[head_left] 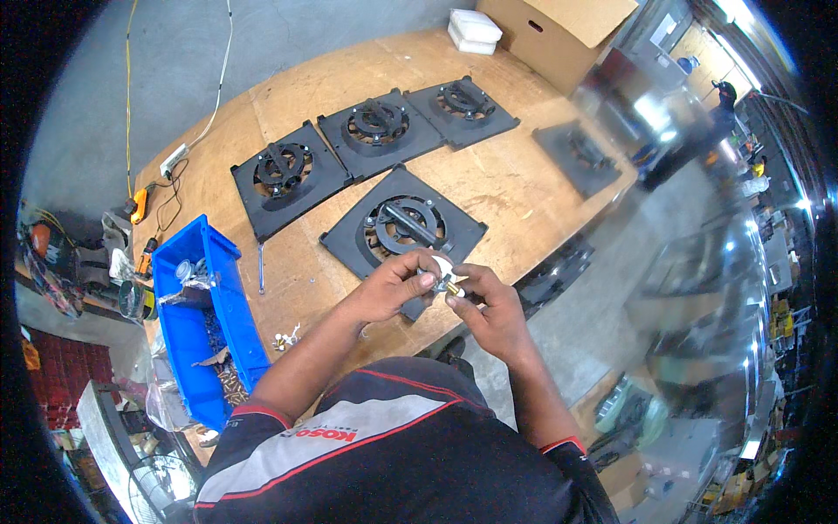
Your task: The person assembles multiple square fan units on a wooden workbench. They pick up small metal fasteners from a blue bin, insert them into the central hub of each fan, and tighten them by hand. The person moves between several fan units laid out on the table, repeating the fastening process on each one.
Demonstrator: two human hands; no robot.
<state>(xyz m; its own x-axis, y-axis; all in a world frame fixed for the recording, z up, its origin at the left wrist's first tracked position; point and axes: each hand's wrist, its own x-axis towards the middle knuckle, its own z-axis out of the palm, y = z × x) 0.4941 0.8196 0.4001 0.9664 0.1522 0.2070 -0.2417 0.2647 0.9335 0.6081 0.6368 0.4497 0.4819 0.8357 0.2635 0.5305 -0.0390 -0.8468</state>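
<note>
My left hand pinches a small metal fitting with a white part between thumb and fingers. My right hand closes its thumb and forefinger on the brass-coloured end of the same small piece. Both hands meet over the front corner of a black square panel. That panel has a slotted round centre, and a dark tube lies across it. The fingers partly hide the fitting, so its exact shape and how its parts join cannot be made out.
Similar black panels line the back of the wooden table; another sits at the right edge. A blue bin of small metal parts stands left, beside a wrench and small white pieces. A cardboard box is at the back.
</note>
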